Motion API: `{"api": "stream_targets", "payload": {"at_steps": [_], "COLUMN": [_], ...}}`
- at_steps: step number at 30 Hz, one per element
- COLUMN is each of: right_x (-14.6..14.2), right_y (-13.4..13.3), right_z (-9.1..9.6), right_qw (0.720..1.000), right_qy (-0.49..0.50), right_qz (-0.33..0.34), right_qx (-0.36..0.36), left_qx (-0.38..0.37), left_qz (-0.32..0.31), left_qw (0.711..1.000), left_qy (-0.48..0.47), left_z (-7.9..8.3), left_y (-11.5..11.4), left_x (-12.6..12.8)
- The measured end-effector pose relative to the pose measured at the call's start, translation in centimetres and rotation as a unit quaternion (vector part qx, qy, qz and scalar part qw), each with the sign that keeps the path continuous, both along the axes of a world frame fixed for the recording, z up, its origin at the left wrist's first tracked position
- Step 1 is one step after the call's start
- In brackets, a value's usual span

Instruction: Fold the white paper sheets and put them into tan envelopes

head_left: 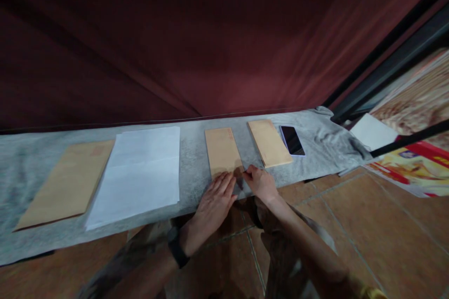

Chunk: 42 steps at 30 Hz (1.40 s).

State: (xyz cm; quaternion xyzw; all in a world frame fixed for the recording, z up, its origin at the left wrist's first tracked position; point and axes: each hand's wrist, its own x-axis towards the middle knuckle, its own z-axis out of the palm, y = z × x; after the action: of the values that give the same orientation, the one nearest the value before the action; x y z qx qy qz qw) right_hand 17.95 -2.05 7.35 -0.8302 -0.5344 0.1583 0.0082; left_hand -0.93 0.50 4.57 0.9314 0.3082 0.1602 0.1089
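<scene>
A small brown envelope point(222, 150) lies on the grey cloth point(196, 159) spread on the floor. My left hand point(214, 201) lies flat with its fingers stretched out, covering the envelope's near end. My right hand point(258, 182) is beside it at the envelope's near right corner, fingers drawn together in a pinch; what they pinch is too small to make out. A dark band sits on my left wrist.
A second small brown envelope point(269, 142) and a black phone point(292, 140) lie to the right. White paper sheets point(140, 173) and a large brown envelope point(68, 182) lie to the left. A dark red curtain point(196, 42) hangs behind. Printed posters point(414, 159) and tiled floor point(351, 224) are at the right.
</scene>
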Motion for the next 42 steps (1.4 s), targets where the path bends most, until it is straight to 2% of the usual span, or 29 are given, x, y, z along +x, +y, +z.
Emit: {"api": "stream_targets", "payload": {"at_steps": [2, 4, 6, 8, 10, 13, 20, 25, 30, 36, 42], "right_x": [0.1, 0.1, 0.0, -0.4, -0.9, -1.5, -1.3, -0.9, -0.7, -0.4, 0.1], "right_y": [-0.2, -0.3, -0.4, -0.5, -0.8, -1.4, -3.0, -3.5, -3.9, -4.0, -3.7], "right_z": [-0.1, -0.3, -0.7, -1.4, -2.2, -3.6, -5.4, -5.3, -5.0, -5.3, -4.9], "right_qw": [1.000, 0.996, 0.980, 0.952, 0.930, 0.927, 0.935, 0.938, 0.944, 0.950, 0.955], "right_qy": [0.010, 0.042, 0.098, 0.148, 0.166, 0.126, 0.029, 0.007, 0.006, 0.015, 0.029], "right_qz": [-0.001, 0.027, 0.096, 0.176, 0.236, 0.280, 0.285, 0.277, 0.268, 0.251, 0.259], "right_qx": [0.026, 0.076, 0.146, 0.203, 0.226, 0.217, 0.211, 0.206, 0.193, 0.187, 0.141], "left_qx": [0.019, 0.027, 0.030, 0.028, 0.022, 0.021, 0.050, 0.088, 0.083, 0.044, 0.011], "left_qz": [-0.009, -0.009, -0.010, -0.013, -0.012, -0.008, 0.003, 0.014, 0.026, 0.067, 0.095], "left_qw": [1.000, 0.999, 0.999, 0.999, 1.000, 1.000, 0.998, 0.995, 0.996, 0.996, 0.995], "left_qy": [0.010, 0.020, 0.022, 0.018, 0.009, -0.004, 0.028, 0.034, 0.012, -0.037, -0.012], "left_z": [-0.8, -1.4, -1.8, -2.3, -2.9, -4.0, -4.6, -4.6, -4.1, -3.6, -3.4], "left_y": [-0.8, -1.0, -1.1, -1.1, -1.2, -1.3, -1.3, -1.1, -0.7, 2.5, 6.8], "left_x": [0.1, 0.0, -0.1, -0.2, -0.3, -0.6, -1.4, -1.9, -2.0, 0.3, 3.4]}}
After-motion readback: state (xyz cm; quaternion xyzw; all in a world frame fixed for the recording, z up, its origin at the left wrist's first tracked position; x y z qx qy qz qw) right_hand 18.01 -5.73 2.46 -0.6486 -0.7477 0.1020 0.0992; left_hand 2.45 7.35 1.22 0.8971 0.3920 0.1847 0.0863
